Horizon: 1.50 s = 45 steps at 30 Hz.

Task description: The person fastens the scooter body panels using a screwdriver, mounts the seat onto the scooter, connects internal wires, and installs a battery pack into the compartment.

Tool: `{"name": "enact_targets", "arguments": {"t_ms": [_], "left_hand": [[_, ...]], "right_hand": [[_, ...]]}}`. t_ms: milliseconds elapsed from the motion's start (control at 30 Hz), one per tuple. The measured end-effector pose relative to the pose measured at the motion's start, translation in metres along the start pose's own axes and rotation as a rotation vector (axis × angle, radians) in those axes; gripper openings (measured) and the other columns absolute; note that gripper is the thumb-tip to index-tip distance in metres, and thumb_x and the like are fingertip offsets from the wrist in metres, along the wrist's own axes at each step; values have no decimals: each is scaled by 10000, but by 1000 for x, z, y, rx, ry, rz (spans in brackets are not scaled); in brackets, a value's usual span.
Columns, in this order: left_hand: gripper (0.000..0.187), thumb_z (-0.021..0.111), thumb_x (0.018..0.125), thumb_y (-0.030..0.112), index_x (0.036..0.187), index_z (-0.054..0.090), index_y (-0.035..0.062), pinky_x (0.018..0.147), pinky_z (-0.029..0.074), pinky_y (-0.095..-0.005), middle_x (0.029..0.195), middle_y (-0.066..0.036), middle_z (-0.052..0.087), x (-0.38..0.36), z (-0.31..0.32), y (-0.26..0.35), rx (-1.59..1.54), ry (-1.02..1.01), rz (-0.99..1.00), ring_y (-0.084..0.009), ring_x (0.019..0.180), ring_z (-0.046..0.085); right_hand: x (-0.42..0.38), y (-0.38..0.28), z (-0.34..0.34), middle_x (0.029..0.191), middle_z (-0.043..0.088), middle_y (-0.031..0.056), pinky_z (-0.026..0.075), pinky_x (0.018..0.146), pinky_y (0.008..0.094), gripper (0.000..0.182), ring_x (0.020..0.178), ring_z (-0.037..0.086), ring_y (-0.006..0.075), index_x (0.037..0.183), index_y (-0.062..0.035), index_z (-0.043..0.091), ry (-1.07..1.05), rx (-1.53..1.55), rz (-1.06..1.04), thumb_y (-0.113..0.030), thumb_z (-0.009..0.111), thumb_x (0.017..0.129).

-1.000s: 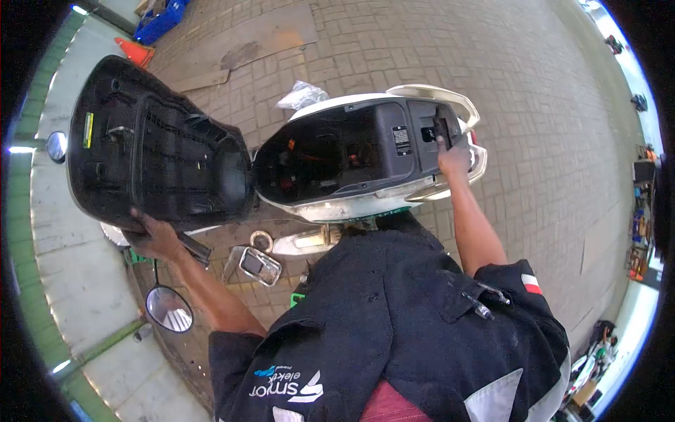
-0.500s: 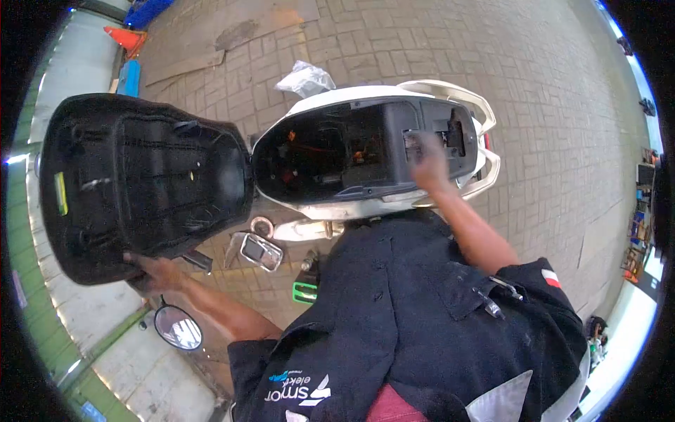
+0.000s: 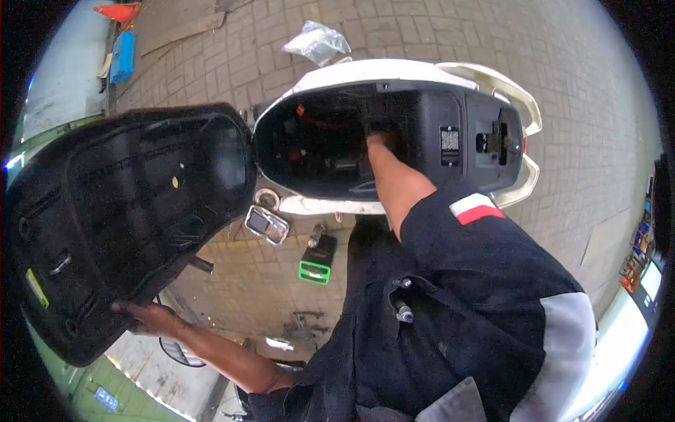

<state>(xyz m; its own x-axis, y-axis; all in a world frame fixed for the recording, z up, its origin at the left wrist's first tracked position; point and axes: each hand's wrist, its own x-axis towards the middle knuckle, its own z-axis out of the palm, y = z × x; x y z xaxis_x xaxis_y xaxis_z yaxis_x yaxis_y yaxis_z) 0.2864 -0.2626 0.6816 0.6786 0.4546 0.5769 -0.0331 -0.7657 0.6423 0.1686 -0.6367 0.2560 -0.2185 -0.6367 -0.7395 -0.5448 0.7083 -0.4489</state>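
A white scooter [image 3: 394, 69] stands in front of me with its black seat [image 3: 133, 190] tipped up to the left, underside showing. My left hand [image 3: 149, 318] grips the seat's near edge, thumb on the underside. Below the raised seat, the black storage compartment [image 3: 432, 105] lies open. Deep inside it is my right hand [image 3: 382, 143], its fingers lost in shadow, so what they touch or hold cannot be seen. Small orange and red parts show dimly at the compartment's left end.
A crumpled clear plastic bag [image 3: 316, 43] lies on the paving beyond the scooter. Nearer me are a black block with a green frame [image 3: 316, 271] and a silver-rimmed part [image 3: 267, 224]. A blue box [image 3: 122, 56] and an orange cone [image 3: 117, 12] stand far left.
My right hand has moved left from the rear of the scooter, down into the compartment. My left hand still holds the seat, which sits lower in view as my head shifts.
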Motion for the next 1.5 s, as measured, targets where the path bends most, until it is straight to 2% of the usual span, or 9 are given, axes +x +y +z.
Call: {"name": "enact_targets", "arguments": {"t_ms": [600,700,900,967,1067,1133,1300,1433,1500], "left_hand": [[717,532,907,488,1176,467,-173,914,435,-437,1201,-302,533,9,18,2,90,14,5,-356,1020,570],[814,503,901,537,1219,393,-204,946,434,-413,1242,-339,484,21,27,-5,57,41,62,-374,1070,551],[665,579,903,413,1212,425,-156,945,423,-410,1211,-286,528,-3,31,15,-15,45,124,-352,1050,552],[496,613,898,304,1146,478,-104,892,438,-432,1081,-240,576,-37,30,36,163,463,392,-317,985,564],[385,617,887,209,1124,489,-67,893,422,-455,1034,-209,562,-109,24,-3,-25,170,663,-319,988,541],[368,582,901,170,1160,480,-70,954,379,-475,1107,-228,532,-181,36,-6,89,-314,690,-363,1081,491],[294,562,893,109,1141,530,-46,988,349,-457,1160,-219,524,-241,31,-6,-207,-929,218,-365,1138,462],[297,590,890,127,1141,540,-23,1004,347,-384,1139,-166,561,-241,36,-15,25,-1245,319,-286,1129,496],[246,614,859,134,1072,603,12,969,374,-397,1109,-162,577,-245,46,-32,-6,-1390,146,-301,1116,497]], "right_hand": [[-8,10,-11,1386,437,145,340,1008,371,536,1217,464,298,1342,-12,423,29,-1,-159,-267,470,873],[6,16,-10,1392,432,148,339,1009,376,542,1221,460,297,1346,-17,422,-116,98,-22,-274,481,874],[8,18,5,1301,485,131,371,947,367,488,1131,494,286,1309,-40,457,-28,191,3,-268,473,878],[11,17,6,1271,502,126,381,926,364,471,1102,506,283,1296,-48,469,-23,230,28,-265,471,879],[15,13,2,1226,529,117,397,895,360,446,1057,523,278,1278,-59,487,-18,273,56,-262,467,881],[17,12,-1,1196,547,112,408,874,357,430,1027,534,275,1265,-67,499,-23,306,81,-260,464,883],[27,9,4,1120,591,97,435,822,350,393,952,563,266,1234,-86,528,-31,429,139,-255,457,886],[75,40,26,1041,616,84,452,771,350,362,871,577,257,1200,-98,552,-30,480,43,-247,455,885],[74,31,21,980,610,76,452,743,350,334,815,566,240,1159,-93,562,-82,520,48,-256,450,890]]}}
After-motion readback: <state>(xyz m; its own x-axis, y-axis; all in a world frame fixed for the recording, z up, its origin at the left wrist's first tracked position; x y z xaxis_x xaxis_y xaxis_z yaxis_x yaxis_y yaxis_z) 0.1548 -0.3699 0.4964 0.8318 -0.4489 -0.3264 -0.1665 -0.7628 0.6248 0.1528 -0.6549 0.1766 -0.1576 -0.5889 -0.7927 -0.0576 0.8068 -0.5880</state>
